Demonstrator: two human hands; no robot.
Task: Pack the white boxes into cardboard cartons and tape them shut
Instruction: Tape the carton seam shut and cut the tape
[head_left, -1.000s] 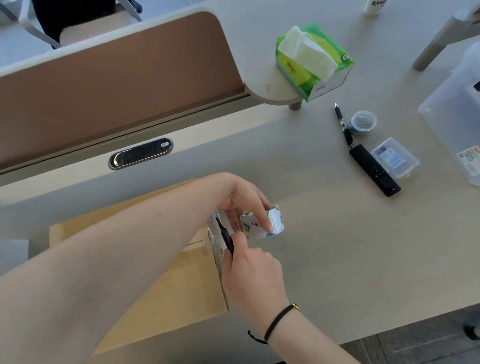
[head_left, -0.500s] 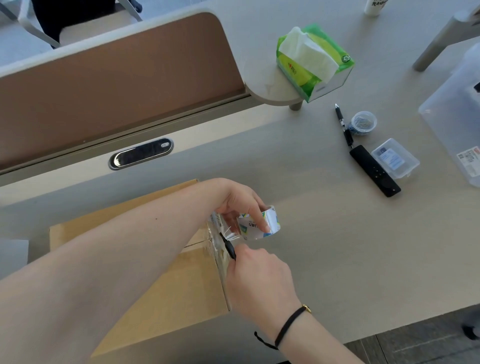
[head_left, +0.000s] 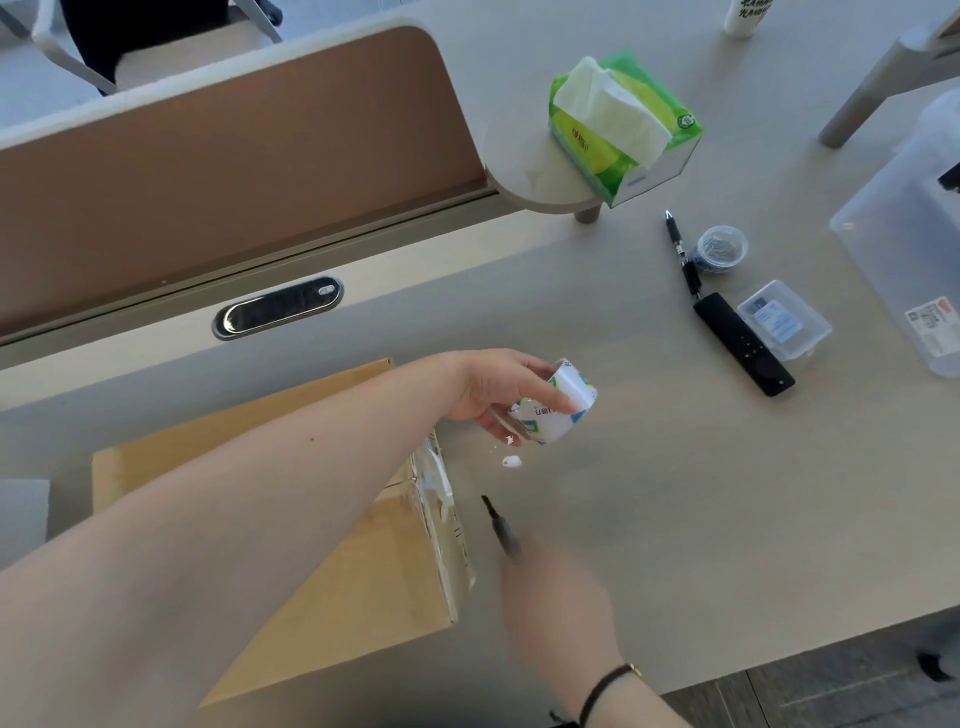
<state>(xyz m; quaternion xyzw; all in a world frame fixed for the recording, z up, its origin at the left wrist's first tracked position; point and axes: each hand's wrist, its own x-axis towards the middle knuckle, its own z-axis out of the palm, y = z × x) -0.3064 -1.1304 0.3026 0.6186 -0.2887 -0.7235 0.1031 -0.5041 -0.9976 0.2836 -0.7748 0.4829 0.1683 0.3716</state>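
A closed brown cardboard carton (head_left: 332, 561) is seen lying on the bench, clear tape wrinkled along its right edge. A white printed tape roll (head_left: 558, 410) is held just beside it.

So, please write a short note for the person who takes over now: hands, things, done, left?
Left hand: holds the tape roll above the desk, right of the carton.
Right hand: blurred, grips a dark cutter.
Done: carton closed, clear tape on its right end, tape now free of the roll.
Left: press the tape flat; I cannot see other cartons or white boxes.
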